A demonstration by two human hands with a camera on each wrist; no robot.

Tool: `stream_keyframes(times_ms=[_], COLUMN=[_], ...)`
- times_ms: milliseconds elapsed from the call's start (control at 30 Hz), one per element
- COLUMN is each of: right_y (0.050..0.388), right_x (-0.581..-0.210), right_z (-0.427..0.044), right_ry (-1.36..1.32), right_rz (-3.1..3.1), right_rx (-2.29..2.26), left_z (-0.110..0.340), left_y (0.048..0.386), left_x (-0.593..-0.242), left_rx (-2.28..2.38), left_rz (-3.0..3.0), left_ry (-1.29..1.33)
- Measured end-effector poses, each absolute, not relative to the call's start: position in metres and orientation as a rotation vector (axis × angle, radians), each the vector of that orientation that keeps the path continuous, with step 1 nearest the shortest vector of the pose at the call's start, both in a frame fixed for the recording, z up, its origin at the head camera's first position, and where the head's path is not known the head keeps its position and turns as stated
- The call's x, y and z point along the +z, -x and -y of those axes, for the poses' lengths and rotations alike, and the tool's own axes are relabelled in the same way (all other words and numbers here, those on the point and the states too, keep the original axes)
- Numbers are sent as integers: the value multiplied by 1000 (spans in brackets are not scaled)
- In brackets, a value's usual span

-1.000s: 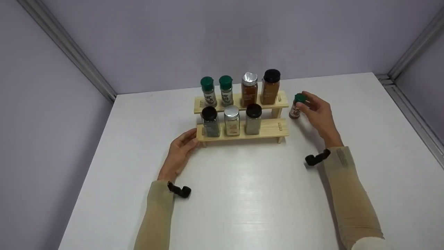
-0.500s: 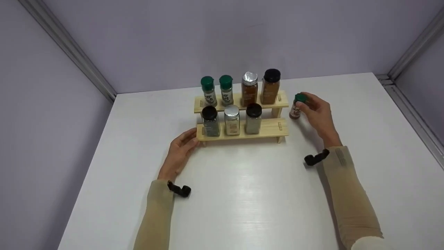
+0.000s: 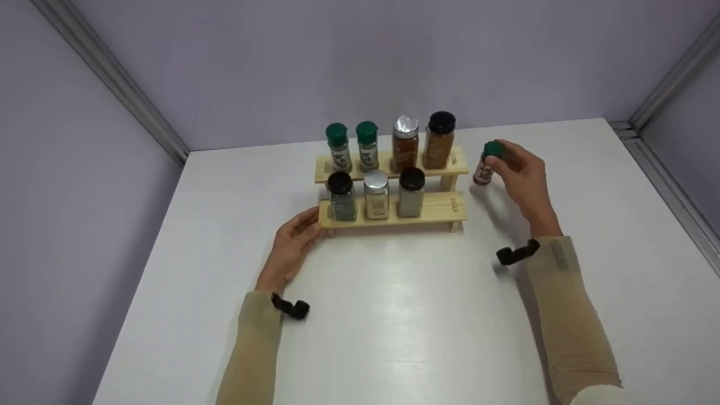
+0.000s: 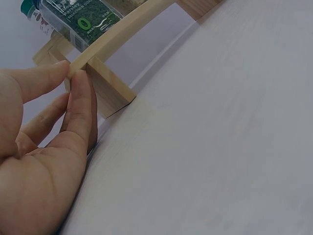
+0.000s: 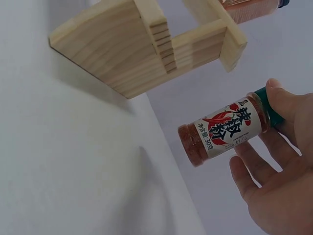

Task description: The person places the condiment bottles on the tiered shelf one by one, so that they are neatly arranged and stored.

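Observation:
My right hand pinches a small spice jar by its green cap, just right of the rack. Red powder fills the jar, and its white label shows red chillies. In the right wrist view the jar is held off the table. At the rack's front left corner, my left hand pinches the end of the lower shelf between thumb and fingers, as the left wrist view shows. The two-step wooden rack bears several jars. A black-capped jar of green flakes stands nearest the left hand.
On the upper step stand two green-capped jars, a silver-topped jar and a black-capped orange jar. The lower step also holds a silver-capped jar and a black-capped jar. Pale walls border the white table.
My right hand has lifted the chilli powder jar, moving it slightly right and towards the back. The left hand has stayed at the rack's corner.

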State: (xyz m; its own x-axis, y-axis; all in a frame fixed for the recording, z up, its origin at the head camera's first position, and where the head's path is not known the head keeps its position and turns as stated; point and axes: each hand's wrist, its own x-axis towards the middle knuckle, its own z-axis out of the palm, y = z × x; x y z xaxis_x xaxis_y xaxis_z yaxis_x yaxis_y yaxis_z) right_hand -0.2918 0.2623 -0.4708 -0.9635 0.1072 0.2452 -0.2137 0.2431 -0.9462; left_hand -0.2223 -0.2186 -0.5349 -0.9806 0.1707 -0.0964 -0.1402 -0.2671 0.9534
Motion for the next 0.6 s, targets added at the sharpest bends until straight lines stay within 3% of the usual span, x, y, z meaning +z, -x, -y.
stream_keyframes(times_ms=[600], right_y=[271], right_x=[-426], right_z=[-254], right_ry=[-168], right_rz=[2124], right_rx=[1721], left_z=[218], left_y=[223], left_x=[-534], left_rx=[2354], left_rz=[-1778], left_ry=[-13])
